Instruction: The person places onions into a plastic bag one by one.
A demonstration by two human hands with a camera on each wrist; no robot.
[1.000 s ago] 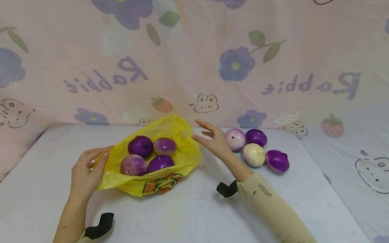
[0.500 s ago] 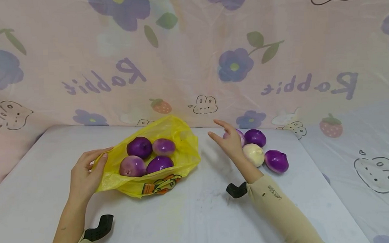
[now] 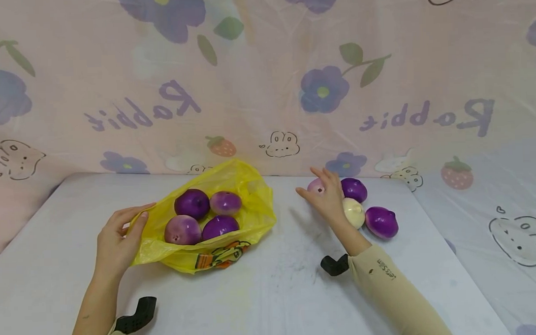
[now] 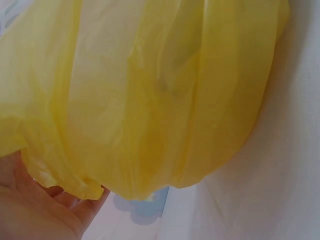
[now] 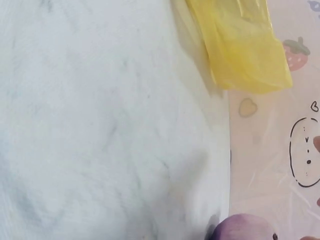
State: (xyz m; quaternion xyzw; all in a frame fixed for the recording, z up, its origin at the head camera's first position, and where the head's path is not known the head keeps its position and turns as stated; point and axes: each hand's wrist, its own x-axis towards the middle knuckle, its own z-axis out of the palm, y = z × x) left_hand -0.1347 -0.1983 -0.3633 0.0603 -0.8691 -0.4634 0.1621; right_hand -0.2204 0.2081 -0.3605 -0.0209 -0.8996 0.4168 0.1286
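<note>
My left hand [image 3: 117, 242] pinches the left edge of a yellow plastic bag [image 3: 258, 207], its mouth spread wide. Inside lie several purple onions, among them a dark one [image 3: 191, 204] and a paler one [image 3: 182, 229]. In the left wrist view the bag [image 4: 150, 110] covers most of the picture, with part of the hand [image 4: 45, 205] below it. My right hand [image 3: 330, 200], thumb and fingers spread, is over a pale purple onion [image 3: 315, 186] and partly hides it. That onion [image 5: 245, 227] also shows at the bottom of the right wrist view.
Beside the right hand sit a cream-white onion [image 3: 355, 213] and two dark purple onions, one behind [image 3: 354, 189] and one nearer [image 3: 382, 222]. The white table [image 3: 237, 306] ends against a patterned cloth backdrop [image 3: 256, 79]. Black wrist mounts [image 3: 137, 315] jut from both sleeves.
My right hand has moved right, away from the bag's right edge, to the pale purple onion. The left hand keeps its hold on the bag.
</note>
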